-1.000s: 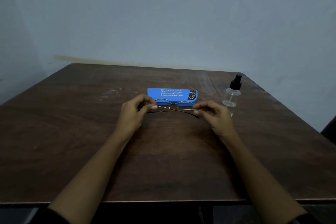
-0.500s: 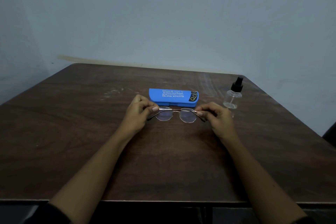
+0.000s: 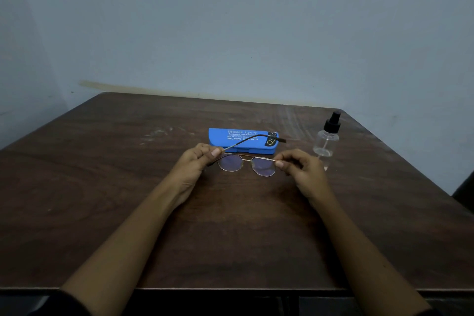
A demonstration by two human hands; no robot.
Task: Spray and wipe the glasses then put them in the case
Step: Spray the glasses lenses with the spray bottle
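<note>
The glasses point(image 3: 246, 165), thin wire frames with round lenses, sit at the centre of the frame, held up between both hands just in front of the case, lenses facing the camera; I cannot tell whether the lower rims touch the table point(image 3: 123, 187). The left hand point(image 3: 196, 164) pinches the frame's left end between thumb and curled fingers, and from that pinch one temple arm point(image 3: 254, 138) juts up and right across the case. The right hand point(image 3: 300, 172) pinches the frame's right end the same way. As I see it, the weak spot is that loose temple: the wire looks slight, and if the two pinches pull or twist against each other, the hinge or bridge could bend. Fingertips this near the lenses could also smear them before any spraying. The blue case point(image 3: 220, 136), just behind the glasses, lies shut, so one hand must let go to open it, leaving the frame hanging from a single end. The clear spray bottle point(image 3: 325, 141) stands upright just right of the right hand; it looks tall and light, and a hasty reach could tip it. No cloth is in view.
</note>
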